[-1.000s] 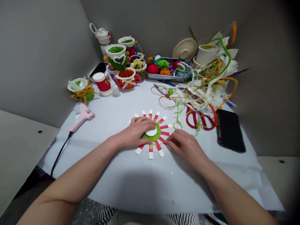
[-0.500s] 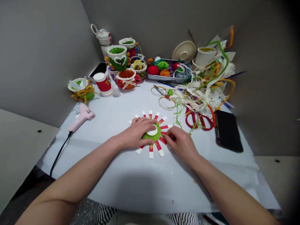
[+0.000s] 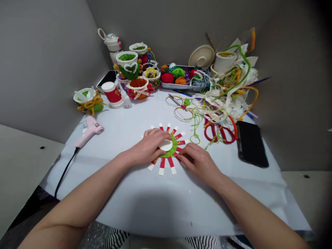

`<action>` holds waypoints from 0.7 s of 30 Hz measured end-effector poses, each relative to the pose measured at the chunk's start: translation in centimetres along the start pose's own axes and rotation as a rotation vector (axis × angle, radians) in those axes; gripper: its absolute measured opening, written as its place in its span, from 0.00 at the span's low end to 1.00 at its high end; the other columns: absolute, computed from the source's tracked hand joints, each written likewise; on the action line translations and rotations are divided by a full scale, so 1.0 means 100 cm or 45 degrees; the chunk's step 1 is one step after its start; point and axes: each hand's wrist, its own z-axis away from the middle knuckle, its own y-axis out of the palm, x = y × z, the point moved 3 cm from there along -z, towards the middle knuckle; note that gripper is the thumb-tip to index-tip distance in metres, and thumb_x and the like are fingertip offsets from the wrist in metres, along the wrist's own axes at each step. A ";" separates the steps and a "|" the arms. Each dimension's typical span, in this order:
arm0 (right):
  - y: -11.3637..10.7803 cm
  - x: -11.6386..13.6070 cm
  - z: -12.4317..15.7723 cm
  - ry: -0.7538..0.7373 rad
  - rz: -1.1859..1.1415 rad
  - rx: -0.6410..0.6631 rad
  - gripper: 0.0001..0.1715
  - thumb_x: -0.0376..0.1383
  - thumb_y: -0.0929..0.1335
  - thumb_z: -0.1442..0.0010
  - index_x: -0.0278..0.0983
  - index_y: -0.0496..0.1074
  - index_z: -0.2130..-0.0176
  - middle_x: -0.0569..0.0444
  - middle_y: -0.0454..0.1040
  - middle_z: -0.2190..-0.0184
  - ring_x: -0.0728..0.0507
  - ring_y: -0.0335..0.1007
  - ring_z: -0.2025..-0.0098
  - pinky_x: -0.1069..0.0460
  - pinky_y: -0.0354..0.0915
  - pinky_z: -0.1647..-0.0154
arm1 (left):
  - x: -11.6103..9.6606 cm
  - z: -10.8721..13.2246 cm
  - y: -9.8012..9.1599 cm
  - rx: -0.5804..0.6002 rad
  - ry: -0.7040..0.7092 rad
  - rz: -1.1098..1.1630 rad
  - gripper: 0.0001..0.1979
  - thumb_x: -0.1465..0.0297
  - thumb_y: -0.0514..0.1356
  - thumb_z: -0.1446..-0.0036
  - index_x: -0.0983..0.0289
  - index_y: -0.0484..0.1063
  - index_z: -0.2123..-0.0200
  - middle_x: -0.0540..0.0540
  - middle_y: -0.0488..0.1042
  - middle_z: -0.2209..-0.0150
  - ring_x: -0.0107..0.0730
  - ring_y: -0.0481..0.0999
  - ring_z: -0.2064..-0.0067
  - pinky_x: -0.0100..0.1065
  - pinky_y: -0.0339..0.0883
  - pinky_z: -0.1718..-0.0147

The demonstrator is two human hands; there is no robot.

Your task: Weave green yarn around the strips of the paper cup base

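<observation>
A cut paper cup [image 3: 162, 163] lies on the white table, its red and white strips fanned out like rays. Green yarn [image 3: 170, 151] forms a ring around its white round centre. My left hand [image 3: 149, 145] rests over the left side of the cup, its thumb and fingers spread around the centre and pressing on it. At the right edge of the strips, my right hand [image 3: 195, 157] pinches a thin strand of green yarn that runs toward the ring. Loose green yarn [image 3: 195, 136] trails on the table beyond this hand.
A pink glue gun [image 3: 89, 131] lies at the left. Decorated cups [image 3: 128, 71] and a tray [image 3: 181, 85] of yarn balls stand at the back. Red scissors [image 3: 220, 135], lace and a black phone [image 3: 251, 143] are at the right.
The fanned cup has turned slightly and shifted a little left with my left hand. My right hand has moved slightly down, and more of the yarn strand shows between it and the ring.
</observation>
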 end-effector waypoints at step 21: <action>-0.006 0.012 0.013 -0.184 0.110 0.169 0.09 0.33 0.65 0.28 0.37 0.74 0.62 0.51 0.75 0.66 0.43 0.70 0.63 0.49 0.67 0.62 | 0.006 0.001 0.007 0.102 0.011 0.043 0.18 0.65 0.67 0.35 0.56 0.68 0.45 0.59 0.69 0.34 0.52 0.64 0.33 0.55 0.57 0.39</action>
